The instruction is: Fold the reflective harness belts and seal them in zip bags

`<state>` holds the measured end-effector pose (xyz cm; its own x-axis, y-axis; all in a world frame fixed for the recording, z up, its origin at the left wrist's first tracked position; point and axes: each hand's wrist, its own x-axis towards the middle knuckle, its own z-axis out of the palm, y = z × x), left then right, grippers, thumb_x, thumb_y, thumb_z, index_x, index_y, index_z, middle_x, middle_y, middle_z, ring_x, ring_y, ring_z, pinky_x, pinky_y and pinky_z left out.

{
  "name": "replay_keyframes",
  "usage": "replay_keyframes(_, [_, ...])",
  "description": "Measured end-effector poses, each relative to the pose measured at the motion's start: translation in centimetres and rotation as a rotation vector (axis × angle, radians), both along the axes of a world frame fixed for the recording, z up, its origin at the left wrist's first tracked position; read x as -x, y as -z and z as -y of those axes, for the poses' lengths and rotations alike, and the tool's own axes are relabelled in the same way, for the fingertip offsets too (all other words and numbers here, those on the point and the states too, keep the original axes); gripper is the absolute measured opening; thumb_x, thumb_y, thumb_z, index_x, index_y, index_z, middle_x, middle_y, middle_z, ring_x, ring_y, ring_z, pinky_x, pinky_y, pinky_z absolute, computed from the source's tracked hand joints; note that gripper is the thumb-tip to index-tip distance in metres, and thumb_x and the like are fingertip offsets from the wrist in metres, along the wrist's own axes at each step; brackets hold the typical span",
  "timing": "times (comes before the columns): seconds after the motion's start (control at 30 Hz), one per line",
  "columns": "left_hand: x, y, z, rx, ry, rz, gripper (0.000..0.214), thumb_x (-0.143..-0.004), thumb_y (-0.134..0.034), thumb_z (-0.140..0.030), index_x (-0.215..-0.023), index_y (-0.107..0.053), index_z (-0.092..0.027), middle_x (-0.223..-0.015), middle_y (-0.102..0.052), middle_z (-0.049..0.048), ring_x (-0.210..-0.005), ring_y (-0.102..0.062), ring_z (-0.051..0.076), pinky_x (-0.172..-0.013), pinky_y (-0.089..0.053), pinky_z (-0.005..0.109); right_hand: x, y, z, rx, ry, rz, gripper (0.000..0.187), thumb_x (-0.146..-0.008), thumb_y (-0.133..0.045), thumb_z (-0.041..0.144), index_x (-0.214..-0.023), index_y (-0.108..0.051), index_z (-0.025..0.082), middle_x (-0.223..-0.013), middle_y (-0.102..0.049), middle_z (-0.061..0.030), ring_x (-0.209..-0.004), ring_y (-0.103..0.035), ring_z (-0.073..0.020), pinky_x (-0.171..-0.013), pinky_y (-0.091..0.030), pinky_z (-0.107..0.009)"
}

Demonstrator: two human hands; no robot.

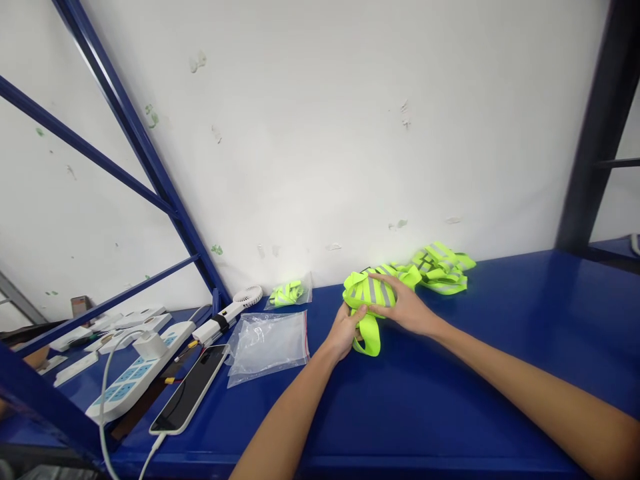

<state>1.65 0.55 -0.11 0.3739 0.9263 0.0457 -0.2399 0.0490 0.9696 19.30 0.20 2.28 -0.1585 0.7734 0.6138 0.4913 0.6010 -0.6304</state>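
A bundle of neon-yellow reflective straps [367,293] with grey stripes lies on the blue table [450,387], near the wall. My left hand [345,330] grips its lower left edge, fingers curled round the fabric. My right hand [407,307] lies on top of the bundle and presses it down, fingers together. A loop of the strap hangs out below, between the two hands. A second heap of the same yellow straps [443,268] sits just behind, to the right.
Clear zip bags [267,343] lie left of my hands, and a bagged strap bundle [289,293] rests by the wall. Further left are a small white fan [235,310], a phone [190,390] on a cable, and power strips [133,377]. Blue rack posts stand at both sides.
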Motion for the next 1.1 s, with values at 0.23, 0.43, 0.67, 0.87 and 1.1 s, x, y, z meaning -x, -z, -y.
replay_keyframes(0.23, [-0.4, 0.1, -0.2, -0.070, -0.045, -0.020, 0.054, -0.064, -0.076, -0.025, -0.112, -0.055, -0.014, -0.073, -0.063, -0.0006, -0.060, -0.056, 0.010, -0.059, -0.043, 0.021, -0.1, -0.4, 0.1, -0.226, 0.110, 0.085, 0.065, -0.077, -0.065, 0.024, -0.138, -0.042, 0.026, -0.124, -0.052, -0.0090, -0.117, -0.051, -0.0294, -0.100, -0.042, -0.044])
replay_keyframes(0.43, [-0.5, -0.3, 0.2, -0.055, -0.102, 0.029, 0.074, -0.063, -0.077, -0.022, -0.129, -0.044, -0.016, -0.075, -0.066, 0.0008, -0.064, -0.061, 0.013, -0.064, -0.048, 0.025, -0.2, 0.5, -0.4, -0.296, 0.208, 0.035, 0.063, -0.078, -0.062, 0.019, -0.137, -0.042, 0.026, -0.123, -0.049, -0.0086, -0.117, -0.050, -0.0285, -0.102, -0.041, -0.042])
replay_keyframes(0.67, [-0.9, -1.4, 0.9, -0.047, -0.140, 0.251, 0.096, -0.065, -0.074, -0.015, -0.145, -0.020, -0.025, -0.083, -0.068, 0.0019, -0.074, -0.064, 0.014, -0.074, -0.051, 0.030, -0.3, 2.2, -1.2, -0.284, 0.168, 0.154, 0.064, -0.081, -0.050, 0.009, -0.140, -0.034, 0.027, -0.131, -0.040, -0.0101, -0.128, -0.041, -0.0282, -0.107, -0.037, -0.044])
replay_keyframes(0.87, [-0.6, -0.2, 0.1, -0.275, -0.137, 0.012, 0.083, -0.060, -0.078, -0.015, -0.136, -0.043, -0.018, -0.098, -0.067, 0.0064, -0.084, -0.064, 0.015, -0.082, -0.052, 0.030, -0.4, 3.0, -1.4, -0.136, 0.053, 0.214, 0.071, -0.076, -0.052, 0.008, -0.141, -0.030, 0.028, -0.130, -0.038, -0.0106, -0.125, -0.043, -0.0290, -0.105, -0.038, -0.046])
replay_keyframes(1.1, [0.6, -0.5, 0.0, -0.847, -0.518, -0.734, 0.032, -0.082, -0.063, -0.041, -0.107, -0.069, -0.021, -0.069, -0.062, 0.0017, -0.071, -0.054, 0.017, -0.076, -0.049, 0.033, 0.2, 2.3, -0.5, -0.075, -0.126, 0.241, 0.074, -0.071, -0.050, 0.003, -0.138, -0.032, 0.029, -0.128, -0.040, -0.0086, -0.124, -0.042, -0.0263, -0.106, -0.036, -0.045])
